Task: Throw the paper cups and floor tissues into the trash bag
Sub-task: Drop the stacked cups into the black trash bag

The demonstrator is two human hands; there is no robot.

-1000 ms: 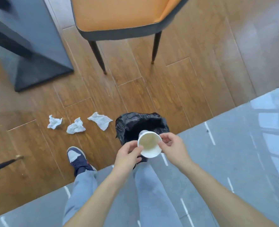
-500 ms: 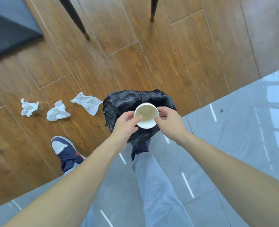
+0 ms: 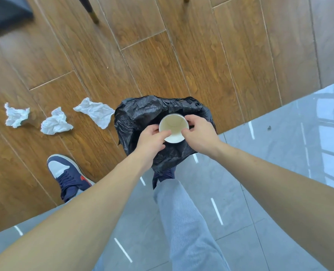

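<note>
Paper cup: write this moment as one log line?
step: binning | both hands hold paper cup over trash bag | three tissues on floor

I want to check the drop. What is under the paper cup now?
The open black trash bag lies directly below the paper cup, which both hands hold. The cup and hands cover the bag's inside, so its contents cannot be seen.

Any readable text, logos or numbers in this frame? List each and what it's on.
None readable.
paper cup: plain inside and out, no print visible.
trash bag: plain black, no label.
shoe: a red mark on the side, shape only, no letters legible.
tissues: blank.
</note>
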